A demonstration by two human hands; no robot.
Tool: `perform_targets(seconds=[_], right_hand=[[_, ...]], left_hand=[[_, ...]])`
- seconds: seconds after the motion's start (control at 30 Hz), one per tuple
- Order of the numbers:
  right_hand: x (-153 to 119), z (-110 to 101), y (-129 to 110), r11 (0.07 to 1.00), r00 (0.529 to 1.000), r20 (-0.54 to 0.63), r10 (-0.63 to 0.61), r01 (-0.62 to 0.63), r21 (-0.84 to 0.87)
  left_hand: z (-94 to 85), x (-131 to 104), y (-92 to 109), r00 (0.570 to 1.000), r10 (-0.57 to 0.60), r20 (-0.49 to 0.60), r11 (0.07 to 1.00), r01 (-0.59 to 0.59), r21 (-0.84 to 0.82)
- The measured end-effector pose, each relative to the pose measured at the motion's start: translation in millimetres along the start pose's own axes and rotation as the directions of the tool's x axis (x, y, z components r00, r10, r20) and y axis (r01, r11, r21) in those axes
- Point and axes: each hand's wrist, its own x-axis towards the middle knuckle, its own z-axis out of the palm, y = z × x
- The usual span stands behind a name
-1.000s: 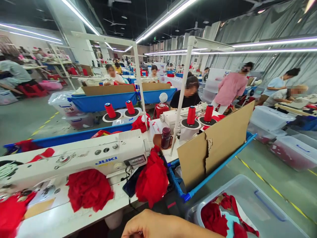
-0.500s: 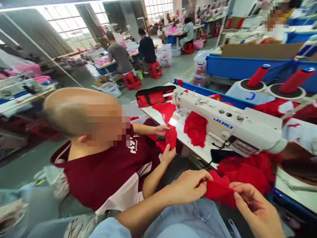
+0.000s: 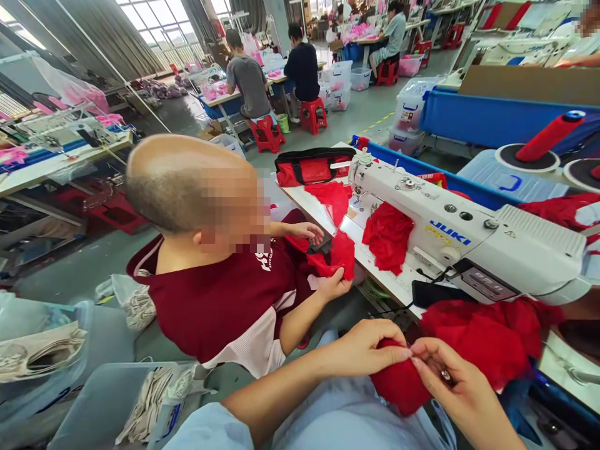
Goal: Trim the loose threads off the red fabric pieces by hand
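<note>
A piece of red fabric (image 3: 402, 382) hangs above my lap. My left hand (image 3: 370, 350) pinches its upper edge between thumb and fingers. Right beside it, my right hand (image 3: 450, 375) grips the same edge, fingertips almost touching those of the left, with a small shiny metal object partly visible among its fingers. To the left sits a person in a dark red top (image 3: 201, 306), who holds another red cloth (image 3: 344, 253) with one hand while the other hand hovers over it.
A white JUKI sewing machine (image 3: 440, 225) stands on a table with red fabric (image 3: 388, 237) beside it. A red pile (image 3: 482, 334) lies at the near edge, close to my right hand. Bins (image 3: 112, 400) of folded cloth stand at lower left.
My hands have come together along the fabric, which now hangs lower. The seated person's far hand has let go of the red cloth. The view has shifted left.
</note>
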Motion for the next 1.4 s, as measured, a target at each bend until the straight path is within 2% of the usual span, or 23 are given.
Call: perform_targets(seconds=[0.1,0.2,0.3,0.4,0.5,0.57,0.7,0.9,1.03,1.13,1.27,1.33,1.4], right_hand=[[-0.4,-3.8,5.0,0.997,0.998,0.046,0.049,-0.052,0.064],[2.8,-1.1,10.5,0.987,0.996,0.022,0.081,-0.083,0.139],[9.8,6.6,14.2,0.952,0.990,-0.027,0.139,-0.126,0.278],[17.3,14.6,13.3,0.881,0.964,-0.114,0.242,-0.169,0.442],[22.4,19.1,10.2,0.773,0.918,-0.175,0.357,-0.185,0.607],[23.2,19.9,8.6,0.715,0.900,-0.171,0.401,-0.191,0.673],[19.9,18.2,5.5,0.653,0.901,-0.148,0.408,-0.175,0.737],[19.8,14.8,-5.9,0.508,0.858,-0.250,0.448,-0.015,0.861],[20.2,15.8,-8.9,0.478,0.883,-0.207,0.421,-0.022,0.878],[19.7,16.5,-7.8,0.434,0.909,-0.141,0.392,-0.048,0.900],[19.5,15.5,-6.0,0.364,0.930,-0.035,0.367,-0.108,0.925],[18.6,13.6,-5.8,0.351,0.931,-0.061,0.360,-0.075,0.933],[17.4,11.2,-6.4,0.357,0.922,-0.140,0.362,0.001,0.934]], left_hand=[[-4.4,0.7,2.0,0.992,-0.008,-0.123,0.985,-0.014,-0.170],[-8.0,2.9,5.9,0.975,0.073,-0.210,0.991,-0.095,-0.093],[-6.2,7.0,6.2,0.964,-0.007,-0.267,0.995,-0.020,-0.101],[-1.1,11.8,4.0,0.955,-0.122,-0.272,0.974,0.062,-0.218],[2.5,15.9,2.9,0.953,-0.121,-0.280,0.962,0.043,-0.269],[3.7,17.5,3.7,0.949,-0.120,-0.292,0.954,0.029,-0.299],[6.4,18.1,6.8,0.953,-0.089,-0.288,0.953,-0.002,-0.302],[10.1,19.0,2.0,0.942,-0.039,-0.333,0.972,-0.042,-0.231],[7.8,21.3,1.3,0.931,0.026,-0.365,0.994,-0.061,-0.086],[5.7,20.8,6.0,0.912,0.114,-0.393,0.991,-0.130,-0.016],[5.0,17.7,11.9,0.924,0.217,-0.314,0.972,-0.234,-0.015],[5.3,17.3,12.1,0.922,0.245,-0.299,0.967,-0.253,0.013],[5.9,18.5,10.0,0.914,0.226,-0.336,0.974,-0.220,0.054]])
